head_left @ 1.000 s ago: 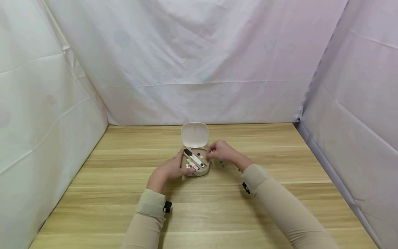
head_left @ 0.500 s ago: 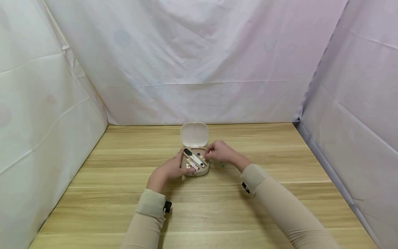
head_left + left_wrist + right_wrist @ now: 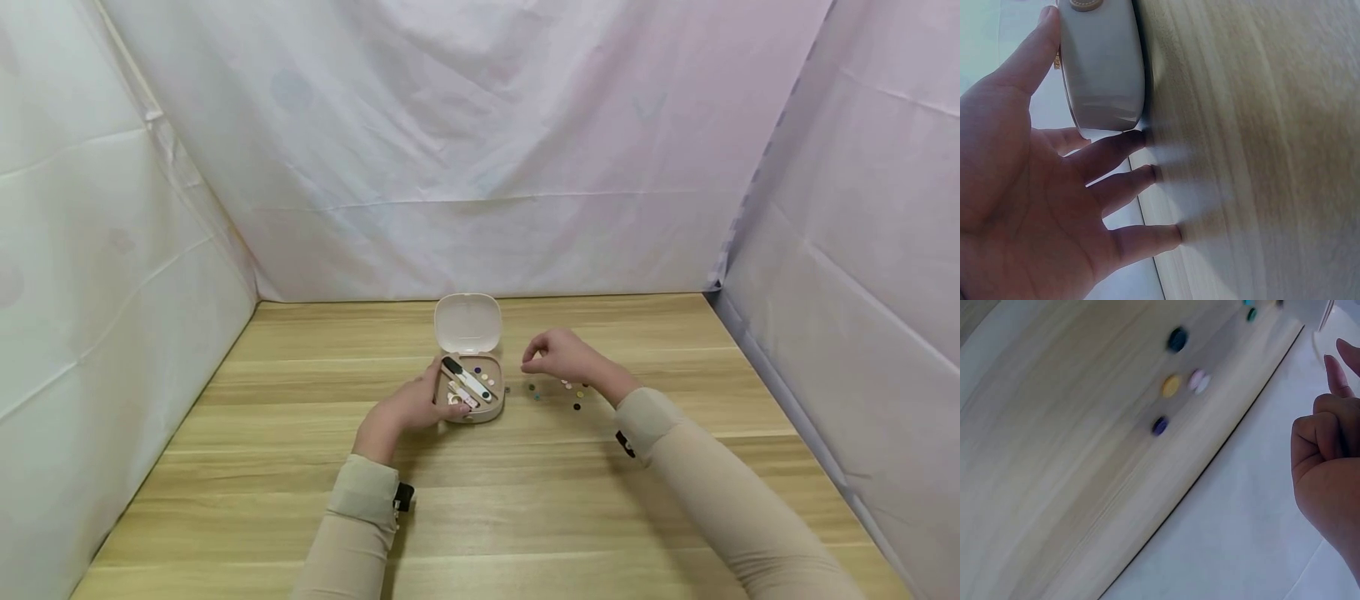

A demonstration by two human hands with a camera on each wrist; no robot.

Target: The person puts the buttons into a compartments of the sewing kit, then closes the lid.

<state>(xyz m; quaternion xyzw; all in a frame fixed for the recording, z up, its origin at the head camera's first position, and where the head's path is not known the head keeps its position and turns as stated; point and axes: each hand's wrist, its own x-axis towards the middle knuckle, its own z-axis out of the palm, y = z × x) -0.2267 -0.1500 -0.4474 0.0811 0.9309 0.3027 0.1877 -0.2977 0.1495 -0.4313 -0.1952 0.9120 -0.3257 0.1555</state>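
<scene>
An open sewing box [image 3: 489, 414] with a pale lid [image 3: 468, 325] stands on the wooden table. Inside lie white thread snips [image 3: 475, 386] with a black end, and a dark blue button [image 3: 477, 370] beside paler ones. My left hand [image 3: 408, 410] holds the box at its left side, thumb on the front rim; in the left wrist view the other fingers [image 3: 1125, 187] spread out toward the table. My right hand [image 3: 566, 357] hovers right of the box, above loose buttons. The right wrist view shows thumb and index fingertips apart with nothing between them, the other fingers [image 3: 1322, 434] folded.
Several loose buttons lie right of the box, among them a black button [image 3: 577, 407], a yellow button [image 3: 1171, 385] and a purple button [image 3: 1159, 425]. A grey button [image 3: 507, 390] sits close to the box's right side. White curtains [image 3: 480, 167] enclose the table.
My right hand has moved from over the box's right compartment out to the right, leaving a pale button inside and uncovering the loose buttons. My left hand stays on the box.
</scene>
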